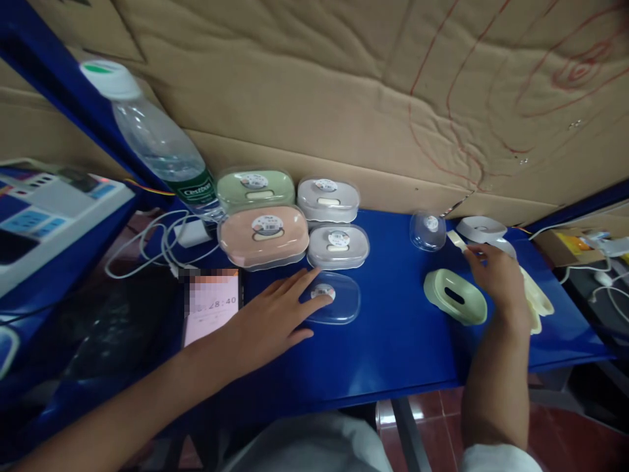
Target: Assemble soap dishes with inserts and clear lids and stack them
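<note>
From my remote seat I see my left hand (275,311) reach in over the desk (393,354) from its front left, grip released, fingers spread and fingertips over the left part of a large clear lid (346,301). I can't tell whether they press on it. My right hand (496,275) is near the desk's right end, its grip grasping a cream strip (457,240) between thumb and fingers, one end sticking out toward the left.

Just below that strip, nearer the front edge, I have a pale green tray (476,308) with a dark slot in it. A small clear lid (423,237) lies by the back edge, left of the strip, and a whitish oval part (479,226) sits behind my right hand. Pale yellow pieces (540,295) lie toward the right edge, partly hidden by my wrist.

Along the back edge, left of middle, stand a green box (281,185) and a grey box (307,202); in front of them are a pink box (236,239) and a second grey box (356,255). A tilted-looking water bottle (162,151) stands at the back left corner, with a phone (209,324) nearer the front.
</note>
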A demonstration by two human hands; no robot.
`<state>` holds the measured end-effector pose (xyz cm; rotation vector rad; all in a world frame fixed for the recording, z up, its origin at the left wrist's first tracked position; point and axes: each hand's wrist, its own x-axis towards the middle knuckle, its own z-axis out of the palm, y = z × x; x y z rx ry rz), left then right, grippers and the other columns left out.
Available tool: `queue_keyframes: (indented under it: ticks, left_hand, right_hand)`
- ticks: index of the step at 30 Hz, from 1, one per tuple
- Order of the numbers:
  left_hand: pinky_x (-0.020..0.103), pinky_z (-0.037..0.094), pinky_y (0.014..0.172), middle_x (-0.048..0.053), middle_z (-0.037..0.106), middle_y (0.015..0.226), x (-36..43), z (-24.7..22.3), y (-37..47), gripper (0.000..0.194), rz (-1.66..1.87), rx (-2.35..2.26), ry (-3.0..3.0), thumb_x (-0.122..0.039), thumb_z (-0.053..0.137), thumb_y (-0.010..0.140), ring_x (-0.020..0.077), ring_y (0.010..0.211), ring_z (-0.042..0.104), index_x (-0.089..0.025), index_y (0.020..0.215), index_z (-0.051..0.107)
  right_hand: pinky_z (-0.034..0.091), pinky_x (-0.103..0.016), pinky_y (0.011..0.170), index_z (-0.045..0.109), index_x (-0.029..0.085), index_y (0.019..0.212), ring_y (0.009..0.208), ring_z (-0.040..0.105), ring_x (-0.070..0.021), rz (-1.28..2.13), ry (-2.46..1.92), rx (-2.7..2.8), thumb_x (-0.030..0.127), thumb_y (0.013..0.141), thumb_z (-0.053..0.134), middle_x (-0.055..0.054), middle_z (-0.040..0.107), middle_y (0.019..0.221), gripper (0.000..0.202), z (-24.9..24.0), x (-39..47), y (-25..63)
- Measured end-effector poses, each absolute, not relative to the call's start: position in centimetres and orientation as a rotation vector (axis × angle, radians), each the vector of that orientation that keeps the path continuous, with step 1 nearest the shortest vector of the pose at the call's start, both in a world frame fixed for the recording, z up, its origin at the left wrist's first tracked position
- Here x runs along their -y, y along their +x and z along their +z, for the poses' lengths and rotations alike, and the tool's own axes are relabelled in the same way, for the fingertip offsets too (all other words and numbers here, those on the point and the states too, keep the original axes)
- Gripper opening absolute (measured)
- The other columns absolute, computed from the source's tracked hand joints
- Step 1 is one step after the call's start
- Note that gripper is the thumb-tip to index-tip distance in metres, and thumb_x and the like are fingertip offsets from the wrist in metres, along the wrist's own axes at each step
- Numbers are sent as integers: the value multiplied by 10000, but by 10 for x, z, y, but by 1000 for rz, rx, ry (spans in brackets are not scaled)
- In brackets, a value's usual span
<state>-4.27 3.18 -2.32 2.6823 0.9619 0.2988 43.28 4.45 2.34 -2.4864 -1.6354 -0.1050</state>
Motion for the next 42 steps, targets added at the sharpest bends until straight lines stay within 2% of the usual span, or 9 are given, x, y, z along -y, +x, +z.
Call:
queue_keyframes:
  ticks: [4,7,13,18,22,27,32,37,42]
  left_hand:
    - [559,596,1134,124,564,1636,-35,-17,-47,479,363,-1063,2512,-201,786,960,366,1444,628,-298,1412,660]
    - [504,600,1149,64,620,1596,-37,-7,-52,407,490,-1025,2282,-370,714,1037,304,1419,662,-336,1435,641]
    - [437,581,1184,21,614,1604,-31,4,-53,365,716,-976,2224,-429,659,1076,249,1436,650,-369,1435,640]
    - [437,573,1198,56,632,1570,-28,-5,-47,344,828,-957,2353,-367,628,1098,247,1455,624,-314,1438,641]
    - [462,578,1193,87,640,1542,-29,-16,-42,288,841,-958,2441,-312,638,1090,262,1427,639,-269,1374,668]
    - [481,580,1177,136,641,1511,-28,-28,-37,263,795,-927,2558,-174,702,1025,301,1417,631,-206,1286,691]
    - [560,589,1114,148,628,1505,-28,-28,-38,485,652,-899,2651,-245,829,948,352,1350,645,-233,1401,658]
    - [583,563,1075,175,569,1577,-26,-24,-38,660,492,-860,2755,-257,844,936,379,1358,617,-271,1537,572]
    - [559,518,1128,138,597,1552,-30,-14,-44,475,751,-938,2752,-260,712,1026,352,1357,620,-301,1488,608]
  right_hand:
    - [564,-402,877,756,192,1185,960,762,-281,-87,-1951,1977,492,1072,601,-146,800,1127,356,27,-26,375]
    - [599,-450,974,753,254,1206,1093,773,-287,180,-1675,2361,442,1112,560,-100,799,1232,285,18,-9,329]
    - [569,-475,1162,611,338,1518,1401,658,-266,596,-1220,2641,398,1092,633,-52,709,1490,431,16,1,284]
    - [619,-524,1070,661,294,1431,1250,745,-299,355,-1548,2407,363,1121,548,-90,757,1388,337,21,-5,301]
    - [655,-506,1023,519,281,1595,1183,783,-297,442,-1777,2212,405,1143,457,-120,733,1433,472,9,-12,304]
    - [621,-425,1113,331,391,1701,1287,737,-223,628,-1476,2181,351,1152,449,-68,620,1591,563,-1,-12,280]
    - [496,-566,1251,380,381,1696,1539,531,-314,457,-1342,2446,410,1107,585,-95,530,1674,625,-6,-15,277]
    - [489,-545,1260,430,354,1682,1544,525,-311,524,-1294,2484,440,1090,613,-115,502,1690,626,-14,-22,281]
    - [488,-558,1259,417,348,1682,1538,531,-309,529,-1307,2438,451,1071,650,-117,530,1665,663,-16,-23,280]
